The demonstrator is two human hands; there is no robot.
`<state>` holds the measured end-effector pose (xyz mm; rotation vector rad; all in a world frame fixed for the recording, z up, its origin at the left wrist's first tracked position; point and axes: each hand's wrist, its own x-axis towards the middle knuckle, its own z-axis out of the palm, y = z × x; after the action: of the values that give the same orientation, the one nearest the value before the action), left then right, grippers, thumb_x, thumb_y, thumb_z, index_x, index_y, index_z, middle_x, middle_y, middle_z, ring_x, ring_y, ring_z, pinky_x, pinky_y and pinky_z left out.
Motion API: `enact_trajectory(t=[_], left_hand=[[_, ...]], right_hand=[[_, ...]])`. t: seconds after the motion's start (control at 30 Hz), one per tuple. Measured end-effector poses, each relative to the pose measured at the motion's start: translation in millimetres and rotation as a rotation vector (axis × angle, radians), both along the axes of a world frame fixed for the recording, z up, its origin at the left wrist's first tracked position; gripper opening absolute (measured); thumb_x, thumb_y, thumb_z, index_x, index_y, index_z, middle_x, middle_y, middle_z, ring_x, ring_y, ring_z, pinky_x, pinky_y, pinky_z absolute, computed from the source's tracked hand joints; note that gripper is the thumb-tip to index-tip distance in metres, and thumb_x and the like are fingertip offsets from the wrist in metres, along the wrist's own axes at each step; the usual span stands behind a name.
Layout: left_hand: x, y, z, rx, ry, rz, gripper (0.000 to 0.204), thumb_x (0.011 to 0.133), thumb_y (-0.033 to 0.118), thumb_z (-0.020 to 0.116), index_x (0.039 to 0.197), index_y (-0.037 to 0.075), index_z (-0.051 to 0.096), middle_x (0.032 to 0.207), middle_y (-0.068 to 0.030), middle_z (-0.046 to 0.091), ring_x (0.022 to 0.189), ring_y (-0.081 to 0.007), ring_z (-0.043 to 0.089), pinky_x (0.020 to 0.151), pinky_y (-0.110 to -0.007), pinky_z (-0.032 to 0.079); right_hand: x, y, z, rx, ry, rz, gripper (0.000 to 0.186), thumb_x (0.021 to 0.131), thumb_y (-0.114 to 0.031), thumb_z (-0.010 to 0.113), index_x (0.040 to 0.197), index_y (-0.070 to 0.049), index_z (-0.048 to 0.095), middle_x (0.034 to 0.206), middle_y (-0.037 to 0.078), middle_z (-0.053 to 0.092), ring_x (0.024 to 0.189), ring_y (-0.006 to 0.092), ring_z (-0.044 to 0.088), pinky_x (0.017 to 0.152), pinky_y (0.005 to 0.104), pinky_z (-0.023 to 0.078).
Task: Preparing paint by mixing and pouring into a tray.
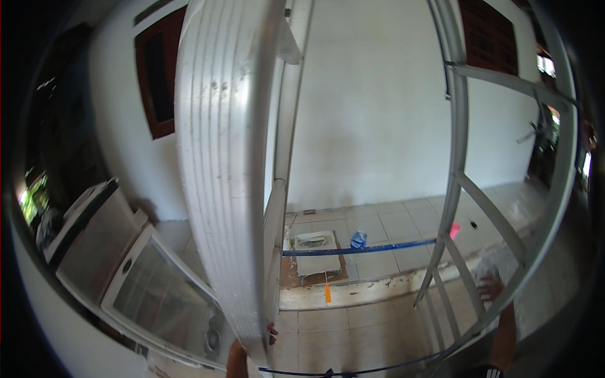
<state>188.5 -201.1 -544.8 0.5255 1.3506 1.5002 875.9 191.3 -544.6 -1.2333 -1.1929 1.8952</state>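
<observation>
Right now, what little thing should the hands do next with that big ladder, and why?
I'd probably make sure the right hand has a firm grip on the ladder. The left hand curls its fingers around one side, but the other hold isn't clear. Beyond it are what looks like a white tray and an orange handle, which a wobble might knock.

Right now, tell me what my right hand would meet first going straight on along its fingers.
Your right hand points roughly leftward, so probably the slanting ladder rung just left of it; depth is unclear, so it might pass behind instead.
</observation>
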Motion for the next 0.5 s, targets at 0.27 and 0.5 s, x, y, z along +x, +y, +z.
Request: enact_trajectory(t=[0.27, 0.5], left_hand=[[21, 18, 38, -0.358, 0.416, -0.015, 0.032, 0.077, 0.031, 0.070, 0.085, 0.003, 0.055, 0.064, -0.0029, 0.056, 0.051, -0.0110, 0.054, 0.048, -0.026, 0.044], [26, 22, 27, -0.139, 0.252, 0.154, 0.023, 0.078, 0.020, 0.064, 0.083, 0.001, 0.053, 0.061, -0.0009, 0.052, 0.050, -0.0088, 0.050, 0.046, -0.023, 0.041]], right_hand=[[-82, 7, 29, -0.077, -0.104, 0.374, 0.066, 0.090, -0.058, 0.031, 0.130, -0.006, 0.036, 0.104, 0.026, 0.058, 0.090, 0.0398, 0.059, 0.079, 0.0529, 0.048], [-129, 60, 28, -0.074, -0.482, 0.058, 0.032, 0.083, -0.038, 0.063, 0.080, -0.011, 0.045, 0.055, -0.001, 0.036, 0.038, 0.0121, 0.038, 0.035, 0.0279, 0.038]])
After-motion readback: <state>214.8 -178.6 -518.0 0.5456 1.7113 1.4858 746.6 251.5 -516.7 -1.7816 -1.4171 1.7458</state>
